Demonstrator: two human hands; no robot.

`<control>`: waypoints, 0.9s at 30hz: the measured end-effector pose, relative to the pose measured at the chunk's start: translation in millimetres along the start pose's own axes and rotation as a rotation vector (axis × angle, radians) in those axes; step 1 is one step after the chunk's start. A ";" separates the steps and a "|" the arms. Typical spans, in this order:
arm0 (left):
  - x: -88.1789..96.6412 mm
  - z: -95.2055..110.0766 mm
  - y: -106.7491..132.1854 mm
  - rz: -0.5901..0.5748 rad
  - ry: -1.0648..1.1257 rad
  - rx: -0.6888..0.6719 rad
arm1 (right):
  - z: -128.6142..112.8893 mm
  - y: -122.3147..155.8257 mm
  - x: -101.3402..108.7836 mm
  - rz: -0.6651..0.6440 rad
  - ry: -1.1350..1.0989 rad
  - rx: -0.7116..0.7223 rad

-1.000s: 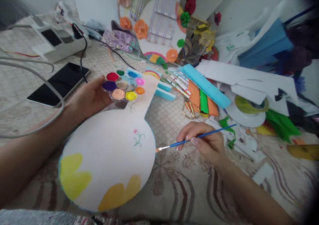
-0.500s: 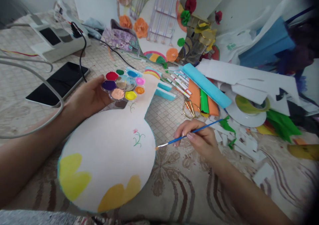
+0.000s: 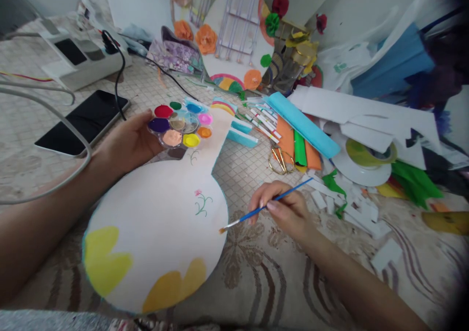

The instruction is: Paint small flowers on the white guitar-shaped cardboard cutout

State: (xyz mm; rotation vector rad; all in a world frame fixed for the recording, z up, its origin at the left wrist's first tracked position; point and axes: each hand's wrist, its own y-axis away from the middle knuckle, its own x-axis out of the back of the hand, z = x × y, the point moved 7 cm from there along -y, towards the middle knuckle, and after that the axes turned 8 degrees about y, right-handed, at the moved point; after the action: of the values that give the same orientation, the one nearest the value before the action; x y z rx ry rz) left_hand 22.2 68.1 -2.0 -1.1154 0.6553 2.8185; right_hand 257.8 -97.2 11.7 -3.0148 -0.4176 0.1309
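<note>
My left hand (image 3: 134, 140) grips the left edge of a clear flower-shaped paint palette (image 3: 178, 124), its wells filled with several colours. Under and in front of it lies a white guitar-shaped cutout (image 3: 157, 223) with a round body and a neck. Yellow and orange petal shapes are painted along its lower edge, and a small pink flower with a green stem is drawn on the body. My right hand (image 3: 280, 206) pinches a blue paintbrush (image 3: 256, 210). The brush tip is over the cutout's right edge; whether it touches I cannot tell.
Gold scissors (image 3: 281, 161), a light blue paper roll (image 3: 304, 125) and white paper scraps (image 3: 361, 216) lie to the right. A phone (image 3: 84, 122) and a power strip (image 3: 82, 52) with cables are on the left. A decorated round piece (image 3: 230, 33) stands at the back.
My right hand has moved left and slightly down with the paintbrush, bringing its tip from the cutout's edge inward over the white surface. My left hand and the palette stay nearly in place.
</note>
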 end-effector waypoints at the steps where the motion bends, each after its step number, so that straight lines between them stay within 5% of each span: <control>1: 0.0 0.0 0.3 0.003 0.002 0.002 | 1.6 0.8 -7.4 -0.053 -0.004 -0.020; 4: -0.7 0.0 1.5 0.008 -0.004 -0.001 | 5.7 0.3 -12.7 -0.092 0.025 -0.054; 9: 0.3 -0.7 0.9 0.006 -0.011 -0.011 | 6.2 -3.3 17.5 0.170 0.025 -0.037; 15: 0.0 -1.5 -0.3 -0.014 -0.033 -0.007 | 12.7 1.9 -11.9 -0.054 -0.015 -0.164; 22: -1.6 -1.3 1.2 -0.004 -0.033 0.004 | 7.5 -4.9 30.4 0.244 0.069 -0.139; 27: 0.2 -0.8 0.9 0.012 -0.027 -0.008 | 11.7 -3.1 18.2 0.154 0.052 -0.200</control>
State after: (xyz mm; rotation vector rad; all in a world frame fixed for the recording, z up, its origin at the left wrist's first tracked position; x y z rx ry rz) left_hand 22.4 67.0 -2.3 -1.0757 0.6522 2.8434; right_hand 273.3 -88.3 -0.8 -3.2377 -0.2040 0.0228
